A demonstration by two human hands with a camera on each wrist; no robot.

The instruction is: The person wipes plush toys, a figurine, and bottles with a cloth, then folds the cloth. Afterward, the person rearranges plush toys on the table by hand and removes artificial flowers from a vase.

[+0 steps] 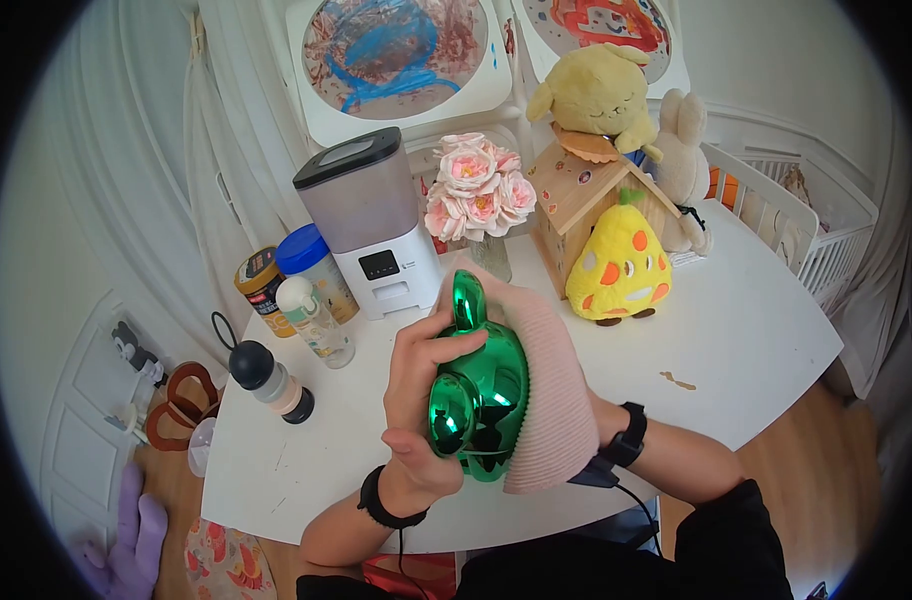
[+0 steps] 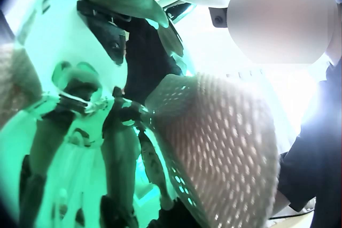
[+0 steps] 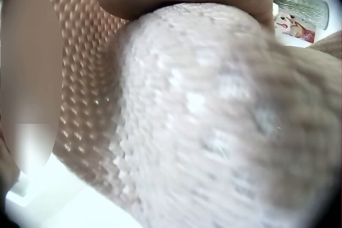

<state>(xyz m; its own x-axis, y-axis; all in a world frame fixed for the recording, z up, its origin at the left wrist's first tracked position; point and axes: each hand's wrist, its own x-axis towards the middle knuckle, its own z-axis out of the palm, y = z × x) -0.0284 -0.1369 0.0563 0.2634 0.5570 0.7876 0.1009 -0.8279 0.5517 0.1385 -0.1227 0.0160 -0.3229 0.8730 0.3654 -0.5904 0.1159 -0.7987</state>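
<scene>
Gripping the glossy green figurine (image 1: 498, 365) from the left above the white table (image 1: 751, 325), the left hand (image 1: 408, 385) faces the pink ribbed hat (image 1: 561, 400) hugging the figurine's right side, the right hand's (image 1: 606, 420) fingers hidden, grip unclear.

White table (image 1: 746, 320) bears 2 drinking bottles (image 1: 319, 326), dispenser (image 1: 361, 215), vase (image 1: 492, 258).

"What sort of place is this?"
"A home, by the look of it a room shared with a child."
"What shows that?"
"Plush toys: a yellow pear (image 1: 618, 262) and a white rabbit (image 1: 683, 160), beside a little wooden house (image 1: 583, 182) on the table (image 1: 746, 320)."
"And around it?"
"Long white curtains (image 1: 146, 150), splashy paintings (image 1: 401, 50), a slatted white railing (image 1: 779, 192) and a wood-look floor (image 1: 791, 440)."
</scene>
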